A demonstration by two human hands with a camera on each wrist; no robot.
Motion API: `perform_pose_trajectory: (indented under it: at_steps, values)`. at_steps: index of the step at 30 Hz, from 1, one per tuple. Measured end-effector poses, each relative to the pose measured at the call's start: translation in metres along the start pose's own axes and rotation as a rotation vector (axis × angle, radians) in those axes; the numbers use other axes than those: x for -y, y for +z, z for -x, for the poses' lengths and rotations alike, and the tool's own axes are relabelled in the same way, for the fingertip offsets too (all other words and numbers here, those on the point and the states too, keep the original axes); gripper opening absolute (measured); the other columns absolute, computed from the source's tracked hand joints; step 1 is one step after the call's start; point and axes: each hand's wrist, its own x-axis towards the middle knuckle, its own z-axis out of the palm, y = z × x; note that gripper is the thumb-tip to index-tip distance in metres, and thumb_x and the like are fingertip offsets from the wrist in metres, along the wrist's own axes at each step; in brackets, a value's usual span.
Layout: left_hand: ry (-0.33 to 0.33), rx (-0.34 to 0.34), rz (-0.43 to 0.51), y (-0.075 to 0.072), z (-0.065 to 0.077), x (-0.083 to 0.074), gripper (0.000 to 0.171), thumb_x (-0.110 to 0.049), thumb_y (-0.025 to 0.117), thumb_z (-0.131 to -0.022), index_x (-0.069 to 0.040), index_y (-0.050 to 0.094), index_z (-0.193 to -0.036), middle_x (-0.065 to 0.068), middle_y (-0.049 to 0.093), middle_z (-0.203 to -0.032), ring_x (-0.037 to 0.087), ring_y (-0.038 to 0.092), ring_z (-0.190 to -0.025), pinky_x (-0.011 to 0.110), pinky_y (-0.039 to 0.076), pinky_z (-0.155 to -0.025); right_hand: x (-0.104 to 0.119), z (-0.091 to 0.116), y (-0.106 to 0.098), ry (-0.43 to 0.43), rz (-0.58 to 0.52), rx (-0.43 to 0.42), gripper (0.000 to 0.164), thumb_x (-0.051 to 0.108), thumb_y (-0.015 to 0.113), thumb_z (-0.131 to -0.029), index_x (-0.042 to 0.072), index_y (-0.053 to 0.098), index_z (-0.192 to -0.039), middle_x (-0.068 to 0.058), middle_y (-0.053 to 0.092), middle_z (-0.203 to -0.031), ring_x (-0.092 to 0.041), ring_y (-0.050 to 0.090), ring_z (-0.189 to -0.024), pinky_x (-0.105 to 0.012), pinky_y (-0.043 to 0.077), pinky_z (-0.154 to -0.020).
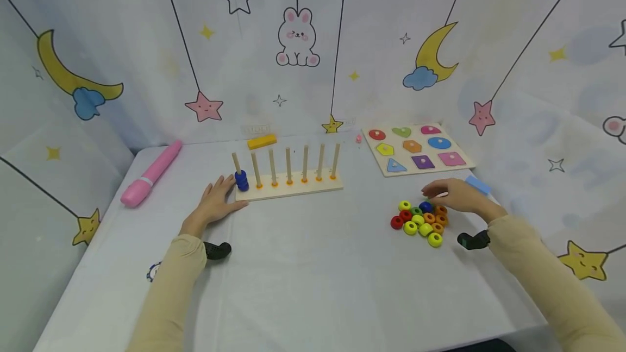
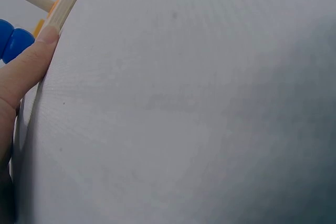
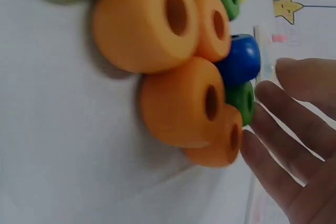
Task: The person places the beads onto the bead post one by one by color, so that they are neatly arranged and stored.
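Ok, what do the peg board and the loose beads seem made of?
Peg board: probably wood, matt and unpainted, judging by its pale beige edge.
Loose beads: painted wood or plastic, unclear which; smooth and evenly coloured, with a sheen on the blue one.

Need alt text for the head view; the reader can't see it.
A person's left hand rests against the end of a pegboard with blue beads on one peg; the right hand is at loose colorful beads. A shape puzzle lies farther back.

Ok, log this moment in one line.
left fingers: touching wooden peg board | right fingers: beside bead pile, contact unclear | blue beads: on leftmost peg
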Motion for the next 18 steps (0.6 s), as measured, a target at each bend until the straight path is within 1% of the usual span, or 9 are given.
perform_pose_trajectory:
  at_steps: [2,4,6,9,12,15,18]
  values:
    - [-0.001,-0.004,0.0,0.0,0.0,0.001,0.091,-0.052,0.06,-0.087,0.003,0.022,-0.148,0.021,0.014,-0.154,0.038,0.001,-0.142,0.052,-0.005,-0.113,0.001,0.001,0.004,0.016,-0.011,0.029,0.033,0.013,0.061,-0.091,0.002,0.06,-0.123,-0.015,0.063,-0.116,-0.032,0.058,-0.106,-0.047,0.051,-0.088]
    - [-0.002,-0.01,-0.005,0.001,0.0,0.002,0.091,-0.052,0.06,-0.087,0.003,0.022,-0.148,0.021,0.014,-0.154,0.038,0.001,-0.142,0.052,-0.005,-0.113,0.002,0.001,0.008,0.022,0.008,0.04,0.033,0.013,0.061,-0.09,0.003,0.061,-0.122,-0.014,0.063,-0.117,-0.032,0.057,-0.106,-0.047,0.051,-0.088]
    - [-0.002,-0.015,-0.005,0.0,0.0,0.002,0.091,-0.052,0.06,-0.087,0.004,0.022,-0.147,0.021,0.014,-0.154,0.038,0.001,-0.142,0.052,-0.005,-0.113,0.003,0.0,0.011,0.018,0.021,0.044,0.033,0.012,0.062,-0.09,0.004,0.062,-0.122,-0.014,0.062,-0.118,-0.033,0.056,-0.107,-0.048,0.05,-0.088]
    - [-0.001,-0.018,-0.005,0.0,0.0,0.003,0.091,-0.052,0.06,-0.087,0.004,0.022,-0.147,0.021,0.014,-0.155,0.038,0.001,-0.142,0.052,-0.005,-0.113,0.003,-0.002,0.014,-0.014,0.047,0.04,0.033,0.012,0.063,-0.089,0.005,0.062,-0.122,-0.014,0.062,-0.119,-0.033,0.056,-0.108,-0.049,0.05,-0.089]
    - [-0.001,-0.016,-0.002,0.0,-0.001,0.003,0.091,-0.052,0.06,-0.087,0.004,0.023,-0.147,0.021,0.014,-0.154,0.038,0.001,-0.142,0.052,-0.005,-0.113,0.002,-0.003,0.017,-0.029,0.045,0.036,0.033,0.012,0.064,-0.09,0.007,0.062,-0.122,-0.014,0.061,-0.12,-0.033,0.057,-0.107,-0.049,0.05,-0.089]
    - [-0.005,-0.016,-0.003,0.002,-0.001,0.003,0.09,-0.052,0.061,-0.087,0.004,0.023,-0.147,0.021,0.014,-0.155,0.038,0.002,-0.142,0.052,-0.005,-0.113,0.002,-0.004,0.019,-0.022,0.042,0.035,0.031,0.013,0.064,-0.09,0.008,0.064,-0.12,-0.013,0.061,-0.119,-0.031,0.057,-0.106,-0.048,0.05,-0.089]
    - [-0.007,-0.014,-0.007,0.004,-0.002,0.003,0.089,-0.052,0.061,-0.087,0.004,0.025,-0.147,0.02,0.015,-0.154,0.038,0.002,-0.142,0.052,-0.005,-0.113,0.001,-0.002,0.022,-0.022,0.041,0.04,0.031,0.015,0.064,-0.09,0.006,0.064,-0.119,-0.013,0.062,-0.117,-0.032,0.057,-0.105,-0.048,0.05,-0.089]
